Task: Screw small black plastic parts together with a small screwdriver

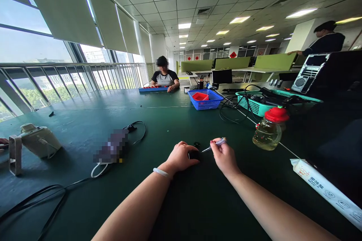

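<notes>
My left hand [181, 157] is closed around a small dark object [194, 154] resting on the dark green tabletop [124, 199]. Its kind is hard to make out because it is black and partly covered by my fingers. In my right hand [225, 158] is a screwdriver [217, 143] with a clear handle. The fingers pinch the handle, and the metal shaft points left, its tip close to the dark object; whether they touch, I cannot tell. Just beyond, a small black round piece [196, 144] lies on the table. A pale bangle [161, 173] circles my left wrist.
On the right stand a red-lidded bottle [268, 131] and a long white box [325, 188]. Farther back are a blue basket [206, 105], a teal basket [251, 106] with cables, and a computer case [311, 71]. A phone-like item [113, 146] lies left. One person [165, 77] sits opposite.
</notes>
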`<move>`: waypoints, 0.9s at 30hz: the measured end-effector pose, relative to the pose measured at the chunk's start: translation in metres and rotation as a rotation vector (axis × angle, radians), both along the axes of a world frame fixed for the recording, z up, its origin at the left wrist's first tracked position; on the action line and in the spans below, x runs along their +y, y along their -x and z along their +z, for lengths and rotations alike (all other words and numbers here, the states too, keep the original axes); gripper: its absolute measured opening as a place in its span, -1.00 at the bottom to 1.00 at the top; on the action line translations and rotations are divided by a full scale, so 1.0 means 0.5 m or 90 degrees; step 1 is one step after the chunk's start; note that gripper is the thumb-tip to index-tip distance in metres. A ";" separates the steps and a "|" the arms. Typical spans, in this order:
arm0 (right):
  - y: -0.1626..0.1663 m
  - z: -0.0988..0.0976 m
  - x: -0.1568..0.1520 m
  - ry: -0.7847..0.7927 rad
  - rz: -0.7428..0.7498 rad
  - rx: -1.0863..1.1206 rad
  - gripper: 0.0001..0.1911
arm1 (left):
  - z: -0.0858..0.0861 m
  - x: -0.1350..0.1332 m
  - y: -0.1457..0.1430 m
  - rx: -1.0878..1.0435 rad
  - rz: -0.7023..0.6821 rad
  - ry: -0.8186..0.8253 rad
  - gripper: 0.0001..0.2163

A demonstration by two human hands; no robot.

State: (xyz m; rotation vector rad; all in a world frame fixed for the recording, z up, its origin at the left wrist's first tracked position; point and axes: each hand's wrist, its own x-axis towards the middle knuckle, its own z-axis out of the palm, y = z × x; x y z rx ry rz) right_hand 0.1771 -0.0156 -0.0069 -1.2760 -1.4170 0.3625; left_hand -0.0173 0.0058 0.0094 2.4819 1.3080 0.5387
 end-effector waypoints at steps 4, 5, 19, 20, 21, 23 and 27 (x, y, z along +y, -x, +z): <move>-0.001 0.004 -0.004 0.006 0.002 -0.013 -0.60 | -0.003 0.001 -0.001 -0.011 0.001 -0.001 -0.57; -0.001 0.005 -0.005 0.007 0.002 -0.015 -0.60 | -0.003 0.000 -0.001 -0.013 0.000 0.000 -0.57; -0.003 -0.006 0.001 0.034 0.037 -0.007 -0.55 | 0.007 -0.005 -0.003 0.004 -0.001 -0.001 -0.59; -0.003 -0.004 -0.001 0.023 0.029 -0.001 -0.55 | 0.008 -0.005 -0.004 0.004 -0.001 0.001 -0.59; -0.004 -0.001 -0.003 0.013 0.023 0.002 -0.55 | 0.010 -0.006 -0.005 0.005 -0.001 0.004 -0.59; -0.004 0.004 -0.008 -0.003 0.020 0.003 -0.56 | 0.014 -0.009 -0.006 0.012 0.002 0.009 -0.58; -0.001 0.007 -0.011 -0.010 0.039 -0.002 -0.54 | 0.019 -0.012 -0.007 0.021 0.004 0.012 -0.58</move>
